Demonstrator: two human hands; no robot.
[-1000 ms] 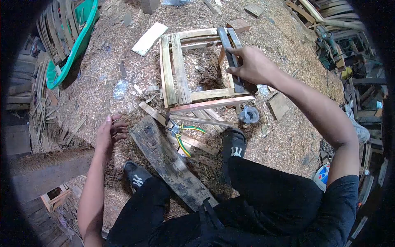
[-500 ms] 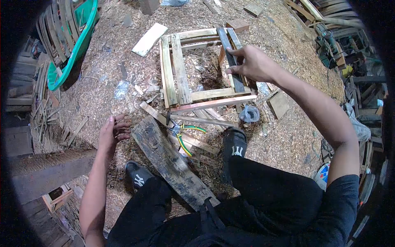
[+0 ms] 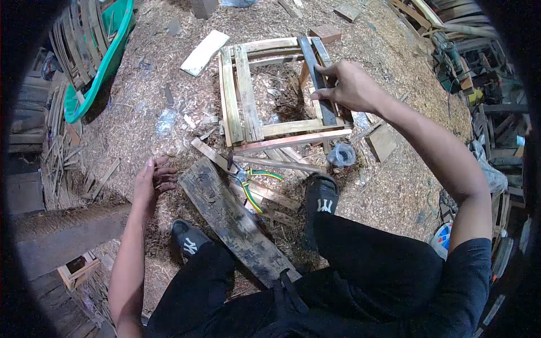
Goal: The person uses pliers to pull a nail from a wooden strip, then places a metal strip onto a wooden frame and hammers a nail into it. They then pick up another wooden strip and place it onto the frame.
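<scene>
A square wooden frame of pale slats lies on the sawdust in front of me. Along its right side runs a dark wooden slat. My right hand is closed on this slat from the right, with thumb and forefinger across it; its other fingers are partly hidden. Held low at the left, my left hand is empty, its fingers apart and slightly curled. Pliers with green and yellow handles lie between the frame and a weathered dark plank, which slants up from my lap.
Wood offcuts are scattered around, including a pale board and a square block. A clear plastic bag sits by my shoe. On the left stands a green tub with curved slats; a machine is at the right.
My right hand has shifted very slightly to the right along with a tiny movement of the dark slat. My left hand stays almost where it was.
</scene>
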